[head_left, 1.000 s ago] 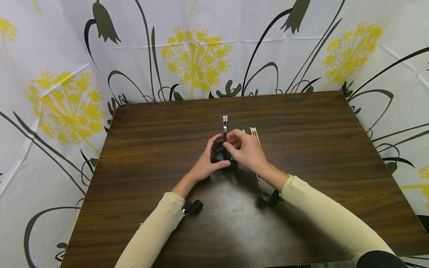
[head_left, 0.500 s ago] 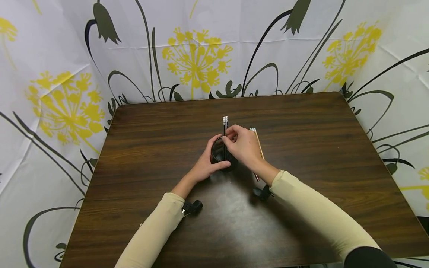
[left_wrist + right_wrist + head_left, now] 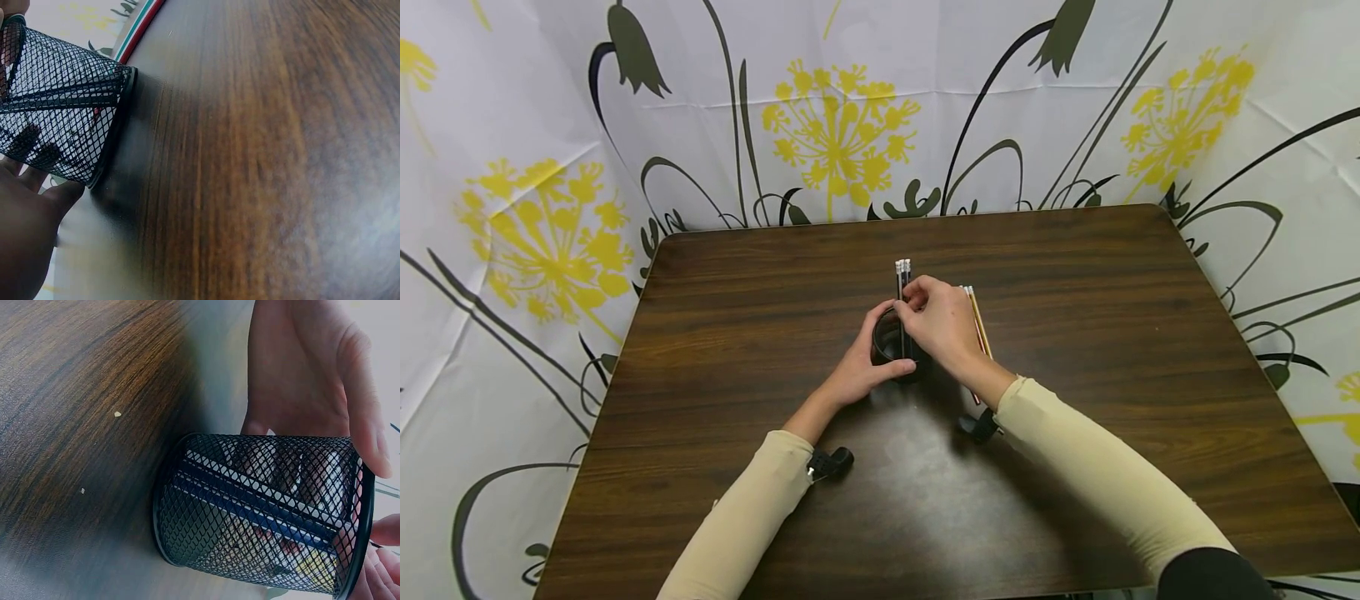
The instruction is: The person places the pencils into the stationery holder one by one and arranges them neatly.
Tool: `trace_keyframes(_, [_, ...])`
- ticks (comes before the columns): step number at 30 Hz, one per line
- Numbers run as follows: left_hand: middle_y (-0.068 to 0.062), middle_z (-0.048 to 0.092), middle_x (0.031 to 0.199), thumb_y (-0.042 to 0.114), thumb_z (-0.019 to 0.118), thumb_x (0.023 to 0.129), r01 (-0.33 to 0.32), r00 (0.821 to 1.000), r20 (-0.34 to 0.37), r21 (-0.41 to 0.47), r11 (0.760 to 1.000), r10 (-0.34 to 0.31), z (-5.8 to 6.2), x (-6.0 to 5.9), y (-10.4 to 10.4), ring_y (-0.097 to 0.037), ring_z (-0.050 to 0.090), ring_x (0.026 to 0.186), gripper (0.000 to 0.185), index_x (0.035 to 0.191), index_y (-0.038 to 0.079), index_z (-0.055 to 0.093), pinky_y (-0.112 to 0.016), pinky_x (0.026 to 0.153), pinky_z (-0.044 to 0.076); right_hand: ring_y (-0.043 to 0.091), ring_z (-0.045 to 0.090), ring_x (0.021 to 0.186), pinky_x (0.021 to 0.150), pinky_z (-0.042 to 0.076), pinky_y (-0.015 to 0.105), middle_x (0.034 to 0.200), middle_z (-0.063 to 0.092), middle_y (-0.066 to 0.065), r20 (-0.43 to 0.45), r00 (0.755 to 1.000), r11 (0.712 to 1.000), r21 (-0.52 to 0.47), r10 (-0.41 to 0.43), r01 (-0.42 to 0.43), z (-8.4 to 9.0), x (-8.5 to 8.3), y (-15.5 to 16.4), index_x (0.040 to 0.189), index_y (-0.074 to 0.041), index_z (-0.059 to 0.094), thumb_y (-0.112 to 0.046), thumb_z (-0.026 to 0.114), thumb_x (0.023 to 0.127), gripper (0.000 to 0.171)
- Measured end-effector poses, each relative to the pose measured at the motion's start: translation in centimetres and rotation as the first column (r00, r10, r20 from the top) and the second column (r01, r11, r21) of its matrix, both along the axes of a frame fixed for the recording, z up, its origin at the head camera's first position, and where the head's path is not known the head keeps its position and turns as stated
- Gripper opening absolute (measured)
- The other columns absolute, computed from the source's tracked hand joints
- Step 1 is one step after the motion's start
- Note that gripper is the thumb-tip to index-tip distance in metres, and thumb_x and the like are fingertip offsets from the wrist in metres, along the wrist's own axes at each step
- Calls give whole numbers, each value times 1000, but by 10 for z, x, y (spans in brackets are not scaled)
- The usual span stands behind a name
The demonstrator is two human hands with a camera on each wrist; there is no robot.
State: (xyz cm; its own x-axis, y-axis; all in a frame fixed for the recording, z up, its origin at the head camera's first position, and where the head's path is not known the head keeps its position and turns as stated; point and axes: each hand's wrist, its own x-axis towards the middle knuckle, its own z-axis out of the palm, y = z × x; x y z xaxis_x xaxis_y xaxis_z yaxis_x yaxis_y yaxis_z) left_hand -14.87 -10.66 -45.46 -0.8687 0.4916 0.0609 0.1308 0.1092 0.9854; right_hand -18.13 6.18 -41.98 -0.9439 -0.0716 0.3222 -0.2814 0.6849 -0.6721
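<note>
In the head view a black mesh pencil cup [image 3: 887,340] stands upright on the table, and my left hand [image 3: 863,364] grips it from the left, thumb at the near rim. Dark pencils [image 3: 901,287] with white eraser ends stick up out of the cup. My right hand [image 3: 946,325] pinches at these pencils above the rim, between thumb and fingers. Through the mesh [image 3: 256,512] in the right wrist view, the pencil shafts slant down to the cup's base. The left wrist view shows my left fingers [image 3: 62,195] low against the cup's side.
Several colored pencils [image 3: 979,321] lie on the wooden table [image 3: 1112,333] right of the cup, partly hidden by my right hand and wrist. A red, white and green pencil [image 3: 140,31] lies behind the cup. A flower-patterned cloth [image 3: 692,75] hangs behind the table.
My right hand has shifted slightly left and away from me, its forearm swinging left. The dark pencils' tops have moved a little apart. My left hand and the cup have stayed put.
</note>
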Motion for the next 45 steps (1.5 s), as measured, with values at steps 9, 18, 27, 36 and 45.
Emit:
trace_keyframes(9, [-7, 33, 152, 16, 75, 87, -11, 1000, -18, 5, 1000, 11, -24, -10, -1, -31, 36, 137, 87, 153, 24, 19, -54, 111, 24, 10, 61, 61, 58, 47, 30, 70, 68, -4, 8, 1000, 1000, -4, -5, 5, 0, -2, -1, 85, -11, 70, -20, 75, 84, 9])
trace_keyframes(18, [0, 36, 150, 19, 75, 87, -29, 999, -23, -24, 999, 29, -34, -12, -2, -21, 41, 134, 86, 151, 36, 20, -49, 110, 28, 10, 62, 64, 60, 49, 29, 70, 68, -4, 40, 999, 1000, -8, 14, -14, 1, -3, 2, 84, -13, 71, -20, 74, 85, 8])
trace_keyframes(27, [-2, 31, 151, 26, 79, 84, -63, 998, -35, -49, 997, 61, -32, -11, 0, -22, 34, 136, 89, 151, 38, 22, -51, 110, 26, 8, 62, 54, 54, 47, 31, 71, 68, -2, 99, 994, 992, -115, -38, 50, 5, -13, 42, 90, -11, 71, -20, 70, 91, 9])
trace_keyframes(36, [-18, 32, 150, 12, 76, 84, -39, 999, -18, -40, 998, 39, -5, -2, 1, -38, 31, 138, 90, 154, 16, 20, -60, 110, 22, 21, 64, 73, 63, 46, 38, 87, 70, 4, 344, 923, 985, 57, -172, 162, -26, -30, 95, 100, -10, 70, -25, 64, 92, 18])
trace_keyframes(45, [-15, 29, 152, 17, 76, 85, -41, 999, -27, -54, 998, 40, -19, -7, 1, -35, 31, 138, 90, 155, 21, 19, -59, 109, 24, 16, 63, 58, 56, 47, 36, 79, 70, 3, 514, 843, 984, 151, -158, 92, -49, -30, 112, 103, -11, 69, -30, 65, 93, 22])
